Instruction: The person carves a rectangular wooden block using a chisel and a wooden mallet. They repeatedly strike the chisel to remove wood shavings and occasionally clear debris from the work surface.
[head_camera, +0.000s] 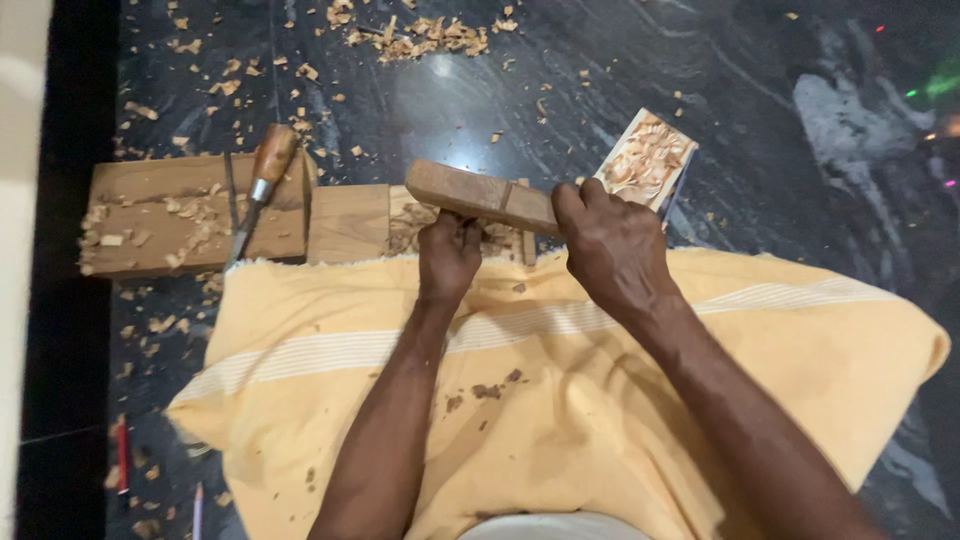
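My right hand (612, 245) grips one end of a flat wooden mallet (478, 193), which lies across the view above the work. Just below it my left hand (449, 254) is closed in a fist; what it holds is hidden by the fingers and the mallet. Under the left hand lies a wooden block (350, 222) with carved relief and chips on it. A carved wooden panel (648, 158) with a floral pattern leans just beyond my right hand.
A larger wooden block (150, 215) at the left carries a wooden-handled chisel (260, 185) and shavings. Wood chips (420, 38) litter the dark stone floor. A yellow cloth (560, 390) covers my lap. A red pencil (122, 455) lies at the lower left.
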